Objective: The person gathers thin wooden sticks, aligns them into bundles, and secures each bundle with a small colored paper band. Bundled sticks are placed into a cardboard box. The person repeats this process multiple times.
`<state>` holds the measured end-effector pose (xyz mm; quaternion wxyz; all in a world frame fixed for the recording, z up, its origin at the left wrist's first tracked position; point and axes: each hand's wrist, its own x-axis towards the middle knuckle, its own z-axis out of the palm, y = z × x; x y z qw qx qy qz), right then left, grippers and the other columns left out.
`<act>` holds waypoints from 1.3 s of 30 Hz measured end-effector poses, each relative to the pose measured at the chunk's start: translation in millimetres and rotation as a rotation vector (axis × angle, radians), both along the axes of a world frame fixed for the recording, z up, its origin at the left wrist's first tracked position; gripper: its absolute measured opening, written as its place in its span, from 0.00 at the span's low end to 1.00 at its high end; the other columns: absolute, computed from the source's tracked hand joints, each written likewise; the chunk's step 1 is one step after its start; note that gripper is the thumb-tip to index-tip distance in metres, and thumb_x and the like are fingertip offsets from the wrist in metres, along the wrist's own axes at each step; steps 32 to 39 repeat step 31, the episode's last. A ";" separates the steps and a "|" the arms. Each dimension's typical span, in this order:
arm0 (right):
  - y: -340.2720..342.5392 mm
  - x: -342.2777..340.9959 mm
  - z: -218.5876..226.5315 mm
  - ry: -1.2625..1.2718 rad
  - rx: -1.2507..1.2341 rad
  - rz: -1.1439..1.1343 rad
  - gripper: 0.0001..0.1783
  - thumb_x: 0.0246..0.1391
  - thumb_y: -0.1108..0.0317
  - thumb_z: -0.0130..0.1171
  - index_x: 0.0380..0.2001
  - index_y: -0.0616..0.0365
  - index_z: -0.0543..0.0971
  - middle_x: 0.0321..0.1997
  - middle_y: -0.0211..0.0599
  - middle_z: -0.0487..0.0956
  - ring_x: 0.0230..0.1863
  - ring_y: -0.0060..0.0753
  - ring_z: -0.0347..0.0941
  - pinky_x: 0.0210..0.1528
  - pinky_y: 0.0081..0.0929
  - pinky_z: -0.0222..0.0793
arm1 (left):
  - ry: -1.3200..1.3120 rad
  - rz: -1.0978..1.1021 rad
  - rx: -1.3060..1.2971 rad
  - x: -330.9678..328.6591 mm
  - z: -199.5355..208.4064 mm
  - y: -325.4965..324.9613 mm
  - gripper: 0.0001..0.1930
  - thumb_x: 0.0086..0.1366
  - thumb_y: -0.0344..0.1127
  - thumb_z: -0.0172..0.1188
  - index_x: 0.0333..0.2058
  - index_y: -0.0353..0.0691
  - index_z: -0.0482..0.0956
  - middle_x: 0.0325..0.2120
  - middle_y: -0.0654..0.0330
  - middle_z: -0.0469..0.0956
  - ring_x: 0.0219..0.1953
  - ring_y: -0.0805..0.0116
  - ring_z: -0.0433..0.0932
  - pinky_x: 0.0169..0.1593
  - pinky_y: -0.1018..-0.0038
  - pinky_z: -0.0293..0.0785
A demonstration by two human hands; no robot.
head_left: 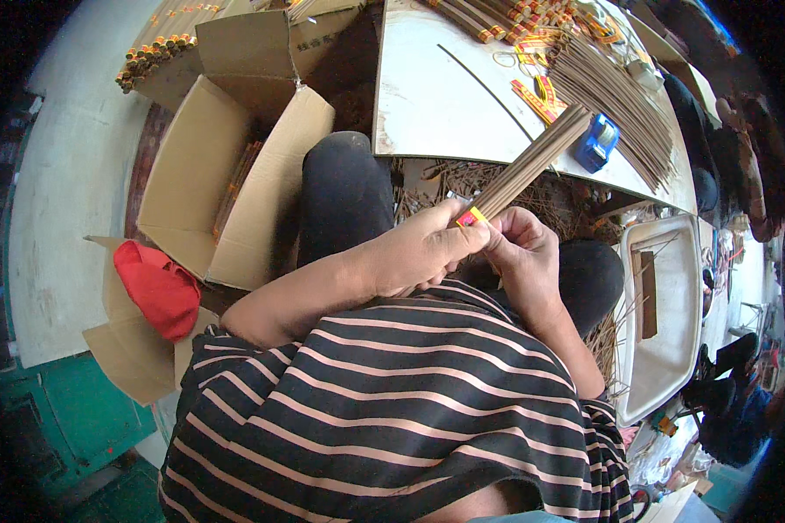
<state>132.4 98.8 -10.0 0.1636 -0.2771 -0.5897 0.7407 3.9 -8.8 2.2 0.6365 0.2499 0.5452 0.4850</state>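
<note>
A bundle of thin brown incense sticks (536, 161) slants up and to the right above my lap. My left hand (414, 248) is closed around its lower end. A red and yellow paper band (471, 216) wraps the bundle by the left thumb. My right hand (525, 251) is closed in a pinch at the band's right side; the fingertips partly hide what they grip. Past the bundle's upper end, a blue tape dispenser (597, 144) stands on the white table (423, 105), beside a pile of loose incense sticks (615, 109).
Loose paper bands (539, 98) and finished bundles (471, 16) lie farther back on the table. An open cardboard box (179, 183) with bundles inside stands left of my knee, near a red cloth (157, 288). At right is a white tub (667, 349). Broken sticks litter the floor.
</note>
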 end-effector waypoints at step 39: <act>11.5 -1.3 6.5 -0.214 0.073 0.101 0.17 0.42 0.63 0.68 0.29 0.62 0.73 0.25 0.29 0.73 0.25 0.15 0.63 0.25 0.12 0.60 | 0.344 0.095 0.122 9.2 1.3 -7.2 0.18 0.69 0.47 0.34 0.41 0.39 0.66 0.17 0.65 0.66 0.18 0.78 0.64 0.22 0.84 0.64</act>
